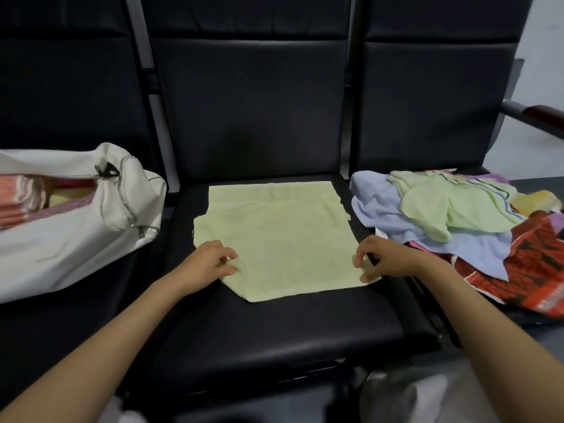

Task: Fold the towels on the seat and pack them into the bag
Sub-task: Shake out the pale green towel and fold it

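Folding step: left hand [210, 264] and right hand [386, 257] pinch the near corners of a pale green terry towel [274, 236] on a black padded seat [274, 331]; next, probably, lifting them toward the far edge.

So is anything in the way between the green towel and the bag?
Nothing visible. Only bare black seat lies between the green towel and the white bag on its left, and the bag is open.

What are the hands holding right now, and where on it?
Both hold the pale green towel: left hand pinches its near left corner, right hand its near right corner.
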`<state>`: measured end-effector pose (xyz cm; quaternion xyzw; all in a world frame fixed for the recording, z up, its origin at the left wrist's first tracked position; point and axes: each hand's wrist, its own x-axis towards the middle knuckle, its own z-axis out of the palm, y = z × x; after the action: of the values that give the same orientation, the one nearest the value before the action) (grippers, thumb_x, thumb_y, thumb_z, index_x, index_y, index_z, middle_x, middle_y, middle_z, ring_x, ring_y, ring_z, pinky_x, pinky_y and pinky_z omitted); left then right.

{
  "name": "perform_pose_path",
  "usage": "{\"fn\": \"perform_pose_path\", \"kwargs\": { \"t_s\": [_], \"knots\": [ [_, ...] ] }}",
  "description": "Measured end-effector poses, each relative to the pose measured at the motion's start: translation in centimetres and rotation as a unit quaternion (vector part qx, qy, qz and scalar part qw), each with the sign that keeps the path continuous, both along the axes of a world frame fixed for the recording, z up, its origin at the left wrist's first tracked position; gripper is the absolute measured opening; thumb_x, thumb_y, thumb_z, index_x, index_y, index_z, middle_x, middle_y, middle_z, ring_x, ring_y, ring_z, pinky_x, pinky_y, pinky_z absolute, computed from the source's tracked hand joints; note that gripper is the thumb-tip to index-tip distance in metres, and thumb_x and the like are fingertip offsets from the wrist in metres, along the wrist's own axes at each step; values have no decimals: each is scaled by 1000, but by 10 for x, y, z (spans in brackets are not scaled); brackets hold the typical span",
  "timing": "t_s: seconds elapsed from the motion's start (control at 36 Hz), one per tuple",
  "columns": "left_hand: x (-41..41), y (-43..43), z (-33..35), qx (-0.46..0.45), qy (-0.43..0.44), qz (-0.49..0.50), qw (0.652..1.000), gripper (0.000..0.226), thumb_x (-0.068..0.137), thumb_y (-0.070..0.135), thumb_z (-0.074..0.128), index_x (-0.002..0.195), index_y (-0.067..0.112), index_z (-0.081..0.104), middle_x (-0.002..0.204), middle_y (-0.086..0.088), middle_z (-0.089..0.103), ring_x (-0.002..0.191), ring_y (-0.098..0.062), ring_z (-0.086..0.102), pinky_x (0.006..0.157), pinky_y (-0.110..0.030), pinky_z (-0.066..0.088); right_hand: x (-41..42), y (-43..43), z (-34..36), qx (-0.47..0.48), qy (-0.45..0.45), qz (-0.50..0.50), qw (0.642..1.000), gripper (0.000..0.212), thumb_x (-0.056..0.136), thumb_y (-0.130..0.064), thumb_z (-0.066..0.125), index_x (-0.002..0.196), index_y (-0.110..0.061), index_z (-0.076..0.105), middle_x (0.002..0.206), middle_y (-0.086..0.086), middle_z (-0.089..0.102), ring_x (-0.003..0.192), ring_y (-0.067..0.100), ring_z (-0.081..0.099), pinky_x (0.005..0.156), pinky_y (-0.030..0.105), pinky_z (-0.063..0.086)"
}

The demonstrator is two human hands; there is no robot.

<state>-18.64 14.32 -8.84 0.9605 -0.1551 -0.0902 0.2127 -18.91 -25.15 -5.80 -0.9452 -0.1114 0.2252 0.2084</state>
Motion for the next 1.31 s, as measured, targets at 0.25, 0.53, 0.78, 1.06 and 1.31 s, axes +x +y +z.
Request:
{"fn": "perform_pose_path", "kwargs": {
  "t_s": [0.25,0.53,0.78,1.06,1.31],
  "knots": [
    [-20,4,13,-111,9,60,992,17,95,22,58,88,9,65,90,-3,64,83,-15,57,74,-21,40,-15,0,-20,73,-124,-44,989,17,89,-24,66,76,-30,58,88,-1,56,81,10,51,75,25,40],
    [-28,37,114,-379,-143,258,877,14,94,17,59,89,22,47,91,-16,62,81,-24,58,75,-36,47,-21,26,84,383,-203,-199,879,15,95,-7,53,87,-20,53,84,9,56,74,16,53,68,31,48],
    [-66,27,236,-437,-187,203,856,20,94,5,53,105,8,69,99,-2,69,91,-16,64,75,-25,52,-51,42,223,423,-236,-172,858,32,90,3,39,78,-10,65,86,4,61,82,14,56,74,23,50],
    [-136,37,275,-515,-110,127,841,25,93,8,56,115,14,67,100,-3,71,71,-11,62,57,-20,50,-118,24,268,527,-174,-93,826,13,90,1,57,95,-6,66,80,2,67,67,7,62,57,17,52],
    [-133,45,253,-512,-74,146,843,28,91,13,62,118,19,66,110,-6,70,96,-21,63,86,-34,50,-115,26,246,502,-111,-111,851,17,93,-1,55,104,-3,67,76,0,69,67,7,64,62,19,54]
  ]
}}
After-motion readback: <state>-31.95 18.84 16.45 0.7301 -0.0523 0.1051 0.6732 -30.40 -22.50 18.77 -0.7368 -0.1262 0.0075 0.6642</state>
